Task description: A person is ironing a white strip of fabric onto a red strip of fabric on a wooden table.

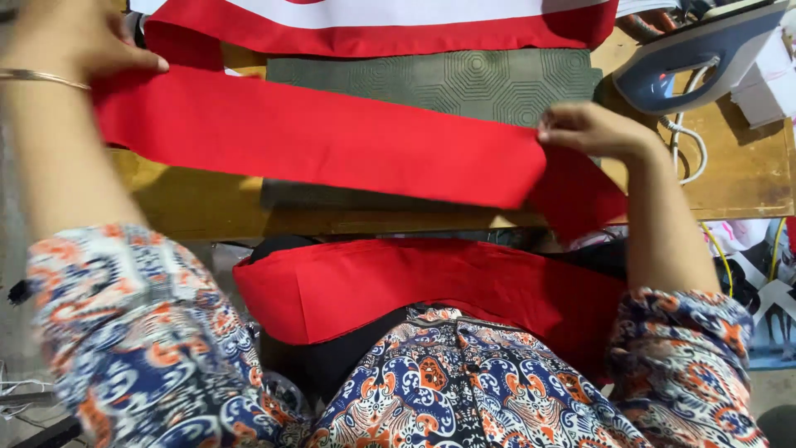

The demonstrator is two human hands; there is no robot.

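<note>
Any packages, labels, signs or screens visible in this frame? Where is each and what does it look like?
White box-like packages: far right of the table, behind the iron; partly hidden, pale, blocky.
Printed sheet: lower right, below the table edge; black-and-white bands over a bluish picture.
No screens or signs show.

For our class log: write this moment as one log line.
left hand: grips red strip | right hand: pinches strip | iron: idle on table

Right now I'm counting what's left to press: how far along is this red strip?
Both hands, left hand and right hand, hold the red strip stretched over the grey pad. The iron sits aside, untouched. More red cloth waits on the lap.
</note>
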